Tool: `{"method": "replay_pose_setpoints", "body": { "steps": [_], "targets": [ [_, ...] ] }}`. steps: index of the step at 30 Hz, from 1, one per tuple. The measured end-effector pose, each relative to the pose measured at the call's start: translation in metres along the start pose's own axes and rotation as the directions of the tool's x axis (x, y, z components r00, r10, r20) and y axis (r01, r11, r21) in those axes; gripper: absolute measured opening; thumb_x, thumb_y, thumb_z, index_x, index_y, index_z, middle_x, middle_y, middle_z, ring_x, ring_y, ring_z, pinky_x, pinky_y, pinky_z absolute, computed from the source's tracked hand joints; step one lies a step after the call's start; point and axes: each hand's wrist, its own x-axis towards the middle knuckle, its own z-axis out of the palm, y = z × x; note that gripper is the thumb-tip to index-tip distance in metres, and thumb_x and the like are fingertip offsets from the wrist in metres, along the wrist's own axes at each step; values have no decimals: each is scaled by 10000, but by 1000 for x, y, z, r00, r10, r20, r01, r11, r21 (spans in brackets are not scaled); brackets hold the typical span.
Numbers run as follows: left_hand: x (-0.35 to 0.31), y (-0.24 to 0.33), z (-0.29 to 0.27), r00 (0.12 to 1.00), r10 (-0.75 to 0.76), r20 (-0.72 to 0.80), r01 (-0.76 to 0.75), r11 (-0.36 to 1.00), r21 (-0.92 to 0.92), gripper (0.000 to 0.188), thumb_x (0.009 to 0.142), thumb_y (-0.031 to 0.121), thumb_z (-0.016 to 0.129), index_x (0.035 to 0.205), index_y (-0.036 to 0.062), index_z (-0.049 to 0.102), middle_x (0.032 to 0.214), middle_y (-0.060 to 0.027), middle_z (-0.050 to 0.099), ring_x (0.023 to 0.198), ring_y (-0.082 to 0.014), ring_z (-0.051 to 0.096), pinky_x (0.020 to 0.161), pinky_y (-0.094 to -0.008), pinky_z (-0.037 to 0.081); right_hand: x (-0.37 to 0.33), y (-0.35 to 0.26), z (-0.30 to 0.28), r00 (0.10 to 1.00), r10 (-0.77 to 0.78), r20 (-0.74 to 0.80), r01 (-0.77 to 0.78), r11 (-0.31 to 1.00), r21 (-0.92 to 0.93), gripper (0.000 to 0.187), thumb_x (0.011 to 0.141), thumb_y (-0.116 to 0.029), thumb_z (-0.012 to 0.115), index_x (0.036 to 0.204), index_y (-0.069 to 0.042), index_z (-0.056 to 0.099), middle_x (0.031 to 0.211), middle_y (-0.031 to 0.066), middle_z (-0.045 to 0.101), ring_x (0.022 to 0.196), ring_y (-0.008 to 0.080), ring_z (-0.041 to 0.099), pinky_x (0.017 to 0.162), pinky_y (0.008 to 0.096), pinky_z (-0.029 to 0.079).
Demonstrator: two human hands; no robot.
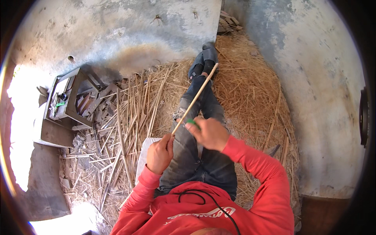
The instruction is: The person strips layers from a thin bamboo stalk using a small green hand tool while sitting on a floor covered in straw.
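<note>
A long, thin, pale wooden stick (201,89) slants up and away from my lap, over my jeans, its far tip near my shoes. My left hand (159,154) is closed around its near part, with the thumb lying along it. My right hand (211,134) is closed on a small green object (192,123), of which only an end shows beside the stick; its kind is hidden by my fingers. A short pale length shows below my left forearm; whether it belongs to the same stick I cannot tell.
Straw and shavings (244,78) cover the floor around my legs. To the left lie many long sticks (133,121) and wood scraps. A worn wooden stand (58,131) with small items on it is by the wall. A dark cable (207,192) hangs across my red top.
</note>
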Motion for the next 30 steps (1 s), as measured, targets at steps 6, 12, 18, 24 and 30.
{"method": "replay_pose_setpoints", "body": {
  "steps": [6, 12, 18, 24, 30],
  "targets": [
    [-2, -6, 6, 998, 26, 60, -33, 992, 118, 128, 1015, 144, 646, 1029, 24, 687, 672, -238, 623, 628, -441, 637, 564, -512, 472, 25, 37, 23, 1000, -5, -8, 5, 997, -74, 702, 1048, -646, 434, 973, -8, 715, 715, 267, 683, 732, 489, 698, 675, 587, 563],
    [0, -4, 5, 999, -20, 25, 17, 994, 107, 151, 1024, 169, 633, 1027, 31, 693, 699, -236, 645, 658, -441, 652, 580, -514, 483, 1, 7, 50, 995, -91, 30, 94, 987, -129, 710, 1050, -652, 423, 979, -15, 730, 725, 272, 691, 720, 477, 709, 669, 594, 563],
    [-13, -5, -1, 998, 33, 61, -40, 993, 109, 133, 1022, 183, 627, 1060, 68, 683, 724, -207, 678, 639, -438, 653, 567, -537, 492, 40, 60, 2, 979, 102, -179, -126, 984, -129, 688, 1050, -646, 430, 931, -21, 691, 725, 288, 690, 710, 489, 705, 664, 578, 561],
    [-19, -7, -16, 998, 22, 57, -24, 999, 37, 131, 1014, 171, 647, 1052, 50, 679, 707, -199, 665, 623, -418, 652, 556, -503, 490, 33, 61, 10, 982, 40, -185, -56, 995, -80, 648, 1052, -656, 385, 1100, -101, 717, 905, 245, 720, 884, 469, 707, 744, 569, 556],
    [-5, -12, -22, 997, 27, 65, -25, 999, -35, 121, 1018, 148, 642, 1038, 37, 688, 682, -203, 643, 616, -414, 643, 548, -486, 478, 50, 61, -22, 978, -32, -207, -23, 966, -256, 622, 1048, -620, 449, 958, -44, 665, 642, 232, 669, 627, 459, 691, 595, 576, 538]
  ]
}}
